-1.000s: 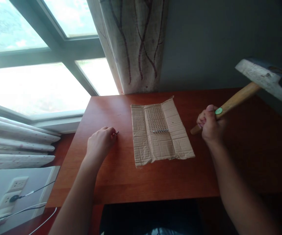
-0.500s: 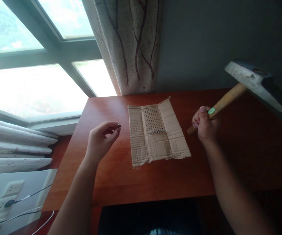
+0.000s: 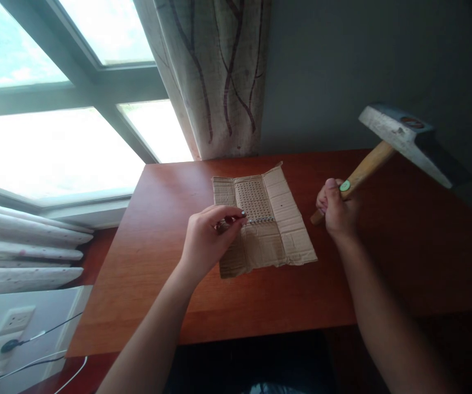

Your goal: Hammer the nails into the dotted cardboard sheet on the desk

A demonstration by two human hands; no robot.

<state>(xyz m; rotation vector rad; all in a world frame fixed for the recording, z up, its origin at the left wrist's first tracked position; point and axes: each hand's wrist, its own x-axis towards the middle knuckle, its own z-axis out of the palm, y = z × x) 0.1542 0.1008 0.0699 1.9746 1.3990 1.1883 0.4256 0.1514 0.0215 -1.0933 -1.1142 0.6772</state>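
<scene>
A flattened sheet of cardboard [image 3: 279,230] lies on the red-brown wooden table [image 3: 170,273]. Its middle panel has a grid of small holes [image 3: 253,200] with a row of nails at the lower edge. My left hand [image 3: 211,238] hovers over the cardboard's left part, its fingertips pinched on a small nail [image 3: 243,214] just left of that row. My right hand [image 3: 338,210] is closed round the wooden handle of a hammer [image 3: 400,145], whose metal head is raised up and to the right of the cardboard.
A patterned curtain [image 3: 219,76] hangs behind the table against a grey wall. A large window [image 3: 55,142] is at the left, with pale bedding [image 3: 22,251] below it. A wall socket with cables [image 3: 10,336] sits at the lower left.
My left hand lifted a nail from the table and carried it right, over the cardboard's left part. The hammer stayed raised in my right hand.
</scene>
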